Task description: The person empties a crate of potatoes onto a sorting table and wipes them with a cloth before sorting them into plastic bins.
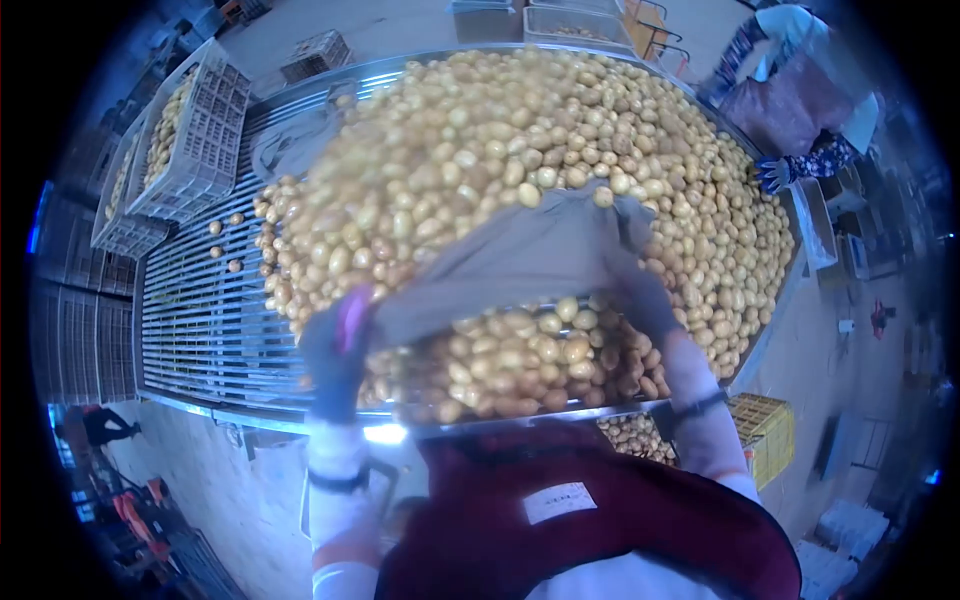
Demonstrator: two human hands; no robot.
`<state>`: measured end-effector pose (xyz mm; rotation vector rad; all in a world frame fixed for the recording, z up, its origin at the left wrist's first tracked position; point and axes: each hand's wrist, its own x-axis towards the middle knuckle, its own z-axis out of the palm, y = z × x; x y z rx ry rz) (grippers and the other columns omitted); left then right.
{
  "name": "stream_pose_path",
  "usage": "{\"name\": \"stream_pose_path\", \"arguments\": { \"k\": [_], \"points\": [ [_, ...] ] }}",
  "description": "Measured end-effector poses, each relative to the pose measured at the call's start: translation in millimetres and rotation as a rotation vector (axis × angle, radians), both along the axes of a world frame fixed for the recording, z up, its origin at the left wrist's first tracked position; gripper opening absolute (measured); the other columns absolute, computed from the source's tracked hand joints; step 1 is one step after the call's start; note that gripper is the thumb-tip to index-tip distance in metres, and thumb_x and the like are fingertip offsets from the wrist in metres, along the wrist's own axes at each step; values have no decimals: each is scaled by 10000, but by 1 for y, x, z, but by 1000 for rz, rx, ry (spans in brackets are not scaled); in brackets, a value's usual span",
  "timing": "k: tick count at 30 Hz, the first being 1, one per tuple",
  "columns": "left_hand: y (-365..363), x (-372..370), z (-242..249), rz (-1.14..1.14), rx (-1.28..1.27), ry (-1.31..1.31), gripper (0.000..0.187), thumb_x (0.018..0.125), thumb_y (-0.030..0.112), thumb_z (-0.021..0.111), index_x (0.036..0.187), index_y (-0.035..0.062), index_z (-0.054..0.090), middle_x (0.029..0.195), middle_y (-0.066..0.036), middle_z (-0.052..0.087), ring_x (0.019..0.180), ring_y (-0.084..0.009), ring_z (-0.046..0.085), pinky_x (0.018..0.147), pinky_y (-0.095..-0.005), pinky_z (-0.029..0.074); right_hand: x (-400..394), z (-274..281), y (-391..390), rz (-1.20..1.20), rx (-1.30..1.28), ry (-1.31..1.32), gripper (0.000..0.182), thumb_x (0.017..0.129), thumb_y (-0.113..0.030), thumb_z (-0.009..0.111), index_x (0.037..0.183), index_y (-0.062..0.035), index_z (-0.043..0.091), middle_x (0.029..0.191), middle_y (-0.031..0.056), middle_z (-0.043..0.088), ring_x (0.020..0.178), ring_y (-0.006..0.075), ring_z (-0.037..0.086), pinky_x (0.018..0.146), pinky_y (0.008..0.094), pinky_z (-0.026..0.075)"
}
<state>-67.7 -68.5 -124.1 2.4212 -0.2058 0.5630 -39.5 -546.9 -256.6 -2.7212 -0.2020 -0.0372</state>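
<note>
A grey cloth stretches between my two gloved hands above a heap of small, round, yellow-brown produce that looks like potatoes. My left hand is closed on the cloth's left end, blurred by motion, with a bright purple-pink patch beside the fingers. At the other end, my right hand grips the cloth, its fingers partly hidden by the fabric. A few pieces of the produce rest against the cloth's far edge. More of it lies between the cloth and my body.
The heap sits on a slatted metal table with a raised rim. Plastic crates of produce stand at its left end. Another grey cloth lies behind. A co-worker bends at the far right. A yellow crate is at lower right.
</note>
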Motion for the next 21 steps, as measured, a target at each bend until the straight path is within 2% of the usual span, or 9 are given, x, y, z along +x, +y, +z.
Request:
{"name": "stream_pose_path", "arguments": {
  "k": [1, 4, 5, 7, 8, 13, 17, 18, 21],
  "points": [
    [18, -18, -2, -17, 32, -76, 258, 874, 147, 738, 1121, 76, 748, 825, -79, 695, 703, -214, 609, 654, -357, 470, -28, 6, -11, 70, 51, -213, 255, 813, -156, 678, 1045, -52, 692, 901, 167, 671, 875, 356, 641, 802, 420, 501],
    [53, -79, -15, 213, 267, 113, 163, 885, 228, 738, 846, 70, 745, 675, -57, 662, 556, -213, 560, 577, -340, 439, -94, 58, -28, 68, 15, 92, 192, 817, -129, 681, 992, -51, 680, 830, 132, 629, 767, 341, 587, 707, 444, 456],
    [52, -90, -26, 226, 172, 240, 176, 856, 263, 774, 847, 90, 746, 671, -47, 649, 580, -244, 581, 613, -352, 474, -118, 48, -32, 118, 56, -107, 179, 842, -170, 672, 994, -76, 679, 832, 116, 628, 752, 336, 584, 716, 428, 464],
    [43, -95, -42, -29, 445, 261, 316, 813, 278, 788, 1082, 129, 716, 986, -70, 702, 929, -302, 653, 835, -472, 505, -133, 53, -22, 107, 35, 47, 308, 888, -300, 652, 1095, -72, 663, 1025, 141, 624, 978, 355, 570, 897, 474, 429],
    [27, -96, -53, -23, 354, 299, 412, 820, 289, 773, 1199, 160, 674, 1170, -87, 662, 1059, -337, 615, 903, -497, 481, -129, 63, -1, 84, 15, 104, 376, 899, -333, 644, 1155, -57, 649, 1119, 163, 617, 1089, 370, 551, 982, 496, 402],
    [-47, -67, -128, -99, 331, 372, 604, 901, 449, 665, 1329, 34, 566, 1366, -225, 541, 1270, -436, 501, 1073, -575, 355, -74, -9, 96, 36, 77, 94, 611, 909, -365, 598, 1400, -20, 487, 1459, 236, 426, 1396, 436, 334, 1146, 564, 253],
    [-84, -7, -145, -23, 86, 500, 640, 922, 546, 583, 1216, -19, 635, 1238, -267, 617, 1138, -430, 586, 1030, -584, 367, 30, -57, 110, 43, -15, 33, 691, 940, -293, 545, 1498, 51, 327, 1569, 286, 286, 1473, 467, 225, 1187, 585, 177],
    [-90, 17, -141, -56, 199, 581, 610, 924, 547, 584, 1152, -15, 661, 1158, -256, 645, 1070, -425, 609, 999, -577, 383, 63, -68, 109, 34, 11, -70, 679, 953, -256, 516, 1506, 70, 294, 1574, 291, 270, 1470, 470, 225, 1195, 572, 170],
    [-113, 77, -105, -126, 352, 812, 563, 929, 549, 583, 961, 3, 717, 930, -217, 701, 878, -411, 656, 909, -554, 425, 137, -69, 108, 32, 8, -142, 642, 919, -201, 543, 1460, 85, 350, 1429, 352, 417, 1388, 481, 340, 1181, 518, 253]
  ]
}}
